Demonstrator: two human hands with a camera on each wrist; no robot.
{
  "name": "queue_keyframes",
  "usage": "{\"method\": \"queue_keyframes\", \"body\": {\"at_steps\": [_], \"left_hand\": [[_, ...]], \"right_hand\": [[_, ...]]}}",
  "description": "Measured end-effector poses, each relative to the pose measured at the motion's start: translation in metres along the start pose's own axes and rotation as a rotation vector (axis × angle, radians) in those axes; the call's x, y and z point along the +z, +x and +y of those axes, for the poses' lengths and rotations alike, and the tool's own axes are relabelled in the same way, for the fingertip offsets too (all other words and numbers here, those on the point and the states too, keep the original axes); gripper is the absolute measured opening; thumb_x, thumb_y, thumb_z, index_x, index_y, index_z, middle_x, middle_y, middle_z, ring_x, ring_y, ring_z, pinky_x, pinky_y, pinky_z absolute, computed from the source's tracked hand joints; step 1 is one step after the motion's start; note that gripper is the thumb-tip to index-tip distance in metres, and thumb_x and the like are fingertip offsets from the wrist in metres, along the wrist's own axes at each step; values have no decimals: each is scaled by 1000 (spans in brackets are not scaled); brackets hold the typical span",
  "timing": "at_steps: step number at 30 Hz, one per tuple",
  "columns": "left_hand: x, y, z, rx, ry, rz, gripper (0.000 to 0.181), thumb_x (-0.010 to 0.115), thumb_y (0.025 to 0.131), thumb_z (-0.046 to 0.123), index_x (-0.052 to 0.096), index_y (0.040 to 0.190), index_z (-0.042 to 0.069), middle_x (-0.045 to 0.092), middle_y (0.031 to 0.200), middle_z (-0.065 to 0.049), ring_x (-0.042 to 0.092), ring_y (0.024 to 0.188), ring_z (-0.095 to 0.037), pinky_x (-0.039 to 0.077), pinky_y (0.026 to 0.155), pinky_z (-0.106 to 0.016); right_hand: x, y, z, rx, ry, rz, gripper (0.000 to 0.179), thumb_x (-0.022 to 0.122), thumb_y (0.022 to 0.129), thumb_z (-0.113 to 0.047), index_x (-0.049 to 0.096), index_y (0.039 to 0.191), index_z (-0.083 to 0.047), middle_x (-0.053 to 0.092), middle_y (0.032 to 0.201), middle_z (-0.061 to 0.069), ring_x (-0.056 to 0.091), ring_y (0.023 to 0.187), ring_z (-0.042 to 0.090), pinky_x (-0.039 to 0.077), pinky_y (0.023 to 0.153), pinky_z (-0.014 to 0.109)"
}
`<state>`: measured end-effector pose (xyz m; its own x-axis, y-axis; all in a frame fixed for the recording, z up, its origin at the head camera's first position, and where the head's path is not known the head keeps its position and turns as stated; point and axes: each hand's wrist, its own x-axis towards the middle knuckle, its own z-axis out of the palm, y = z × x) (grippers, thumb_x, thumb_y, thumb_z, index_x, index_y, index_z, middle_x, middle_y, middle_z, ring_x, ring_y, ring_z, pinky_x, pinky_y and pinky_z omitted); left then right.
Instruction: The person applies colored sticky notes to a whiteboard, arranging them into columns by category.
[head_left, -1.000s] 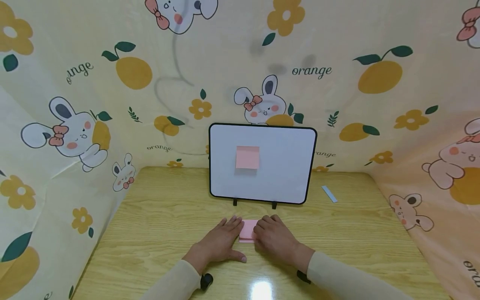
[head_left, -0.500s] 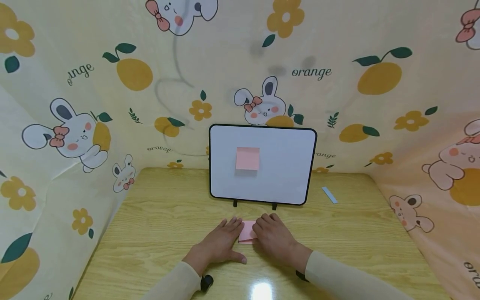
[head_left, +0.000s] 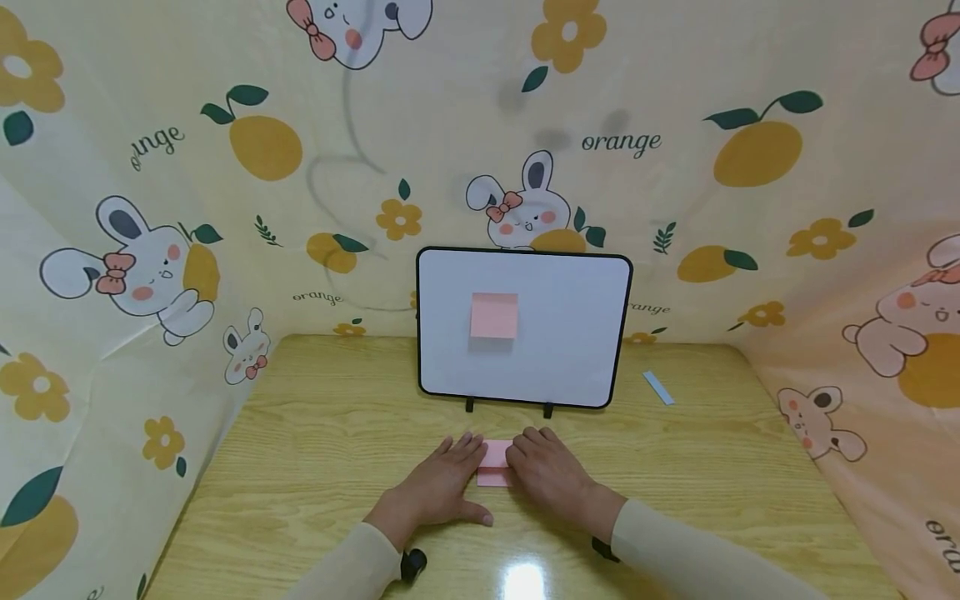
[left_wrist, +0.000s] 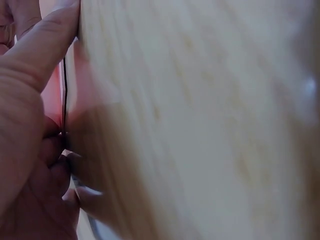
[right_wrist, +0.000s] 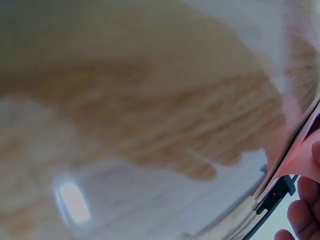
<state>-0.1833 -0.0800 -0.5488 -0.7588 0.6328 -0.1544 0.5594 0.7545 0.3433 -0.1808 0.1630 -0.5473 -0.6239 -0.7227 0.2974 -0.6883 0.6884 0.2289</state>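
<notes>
A small pink sticky note pad lies on the table between the two hands in the head view. Its top sheet is raised along the near edge, baring a strip of pink below. My left hand rests on the pad's left side, fingers straight and thumb spread toward me. On the right side, the curled fingers of my right hand pinch the sheet, their tips hidden from above. In the right wrist view the pink sheet bends away from the layer under it, beside the fingertips.
Behind the hands a whiteboard stands on two black feet, with a pink sticky note stuck left of its middle. A light blue strip lies to its right on the wooden table. A patterned cloth hangs around the table.
The near edge of the top sheet has tilted, then lifted away from me, so a wider pink strip shows beneath. Both hands stay almost in place.
</notes>
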Motion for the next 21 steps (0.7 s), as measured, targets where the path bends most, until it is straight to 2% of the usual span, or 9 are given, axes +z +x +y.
{"method": "queue_keyframes", "body": {"at_steps": [12,17,21], "left_hand": [[-3,-5,0,21,-100,34,115,80,84,63,24,169,8,23,176,-9,17,164,-26,16,134,-50],[-3,-12,-3,32,-85,75,111,79,88,60,25,168,4,23,176,-12,19,164,-28,22,133,-51],[-7,-24,-3,22,-81,91,101,78,92,51,30,165,-1,30,172,-17,25,162,-32,25,132,-52]], "right_hand": [[1,-1,0,26,86,35,19,74,99,-28,63,88,-17,63,88,-4,52,82,15,45,72,31],[1,-1,0,32,82,18,20,73,100,-30,63,88,-18,63,88,-5,51,82,15,45,72,31],[1,0,0,19,82,40,21,74,100,-29,61,87,-18,61,85,-5,49,79,14,43,70,30]]}}
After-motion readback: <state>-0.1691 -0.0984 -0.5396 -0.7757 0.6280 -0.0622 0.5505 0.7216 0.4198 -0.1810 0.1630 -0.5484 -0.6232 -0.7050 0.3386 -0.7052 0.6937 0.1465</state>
